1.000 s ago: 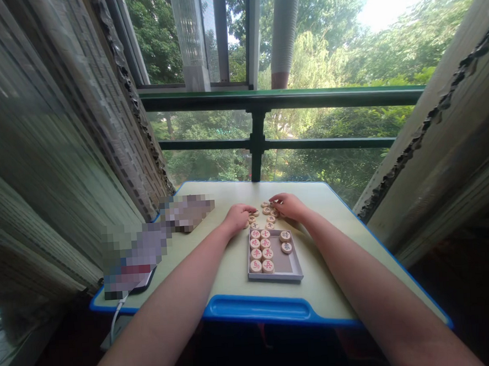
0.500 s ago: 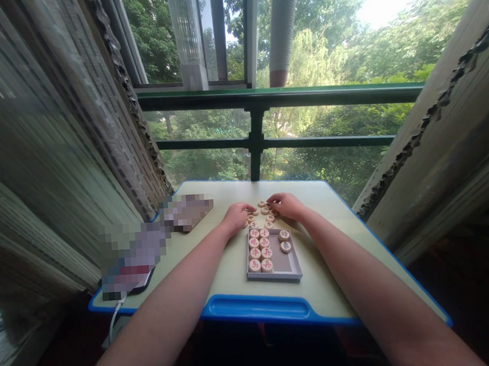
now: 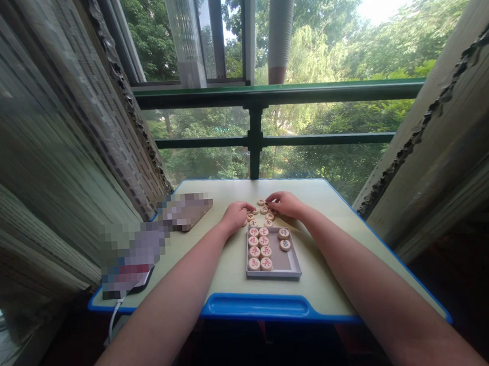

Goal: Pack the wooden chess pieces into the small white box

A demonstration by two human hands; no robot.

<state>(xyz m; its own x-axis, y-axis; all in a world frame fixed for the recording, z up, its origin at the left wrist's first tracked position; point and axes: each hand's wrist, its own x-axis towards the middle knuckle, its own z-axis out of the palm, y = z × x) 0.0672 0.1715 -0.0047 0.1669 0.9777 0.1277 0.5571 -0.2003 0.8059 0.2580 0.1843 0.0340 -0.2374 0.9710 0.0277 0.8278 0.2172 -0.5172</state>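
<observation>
The left hand and the right hand cover some of the loose xiangqi pieces, so these cannot be counted with certainty. The fingers of both hands are bent and reach in among the pieces, but I cannot tell whether either hand is clamped on one — the fingertips are too small in the view. The characters on the loose pieces are hard to read. At the left of the table, coarse pixels hide most of what lies there; only a dark edge and a white cable come out clearly. Both forearms are cut off below.

The table has a smooth, pale top with a blue rim, and a long, rounded blue trough is formed in its near edge.

The pieces are thick, round discs of a pale wood colour. Ten of them sit in a shallow white box, just nearer than the loose ones — eight with red characters in two columns at left, two with dark characters at far right.
</observation>
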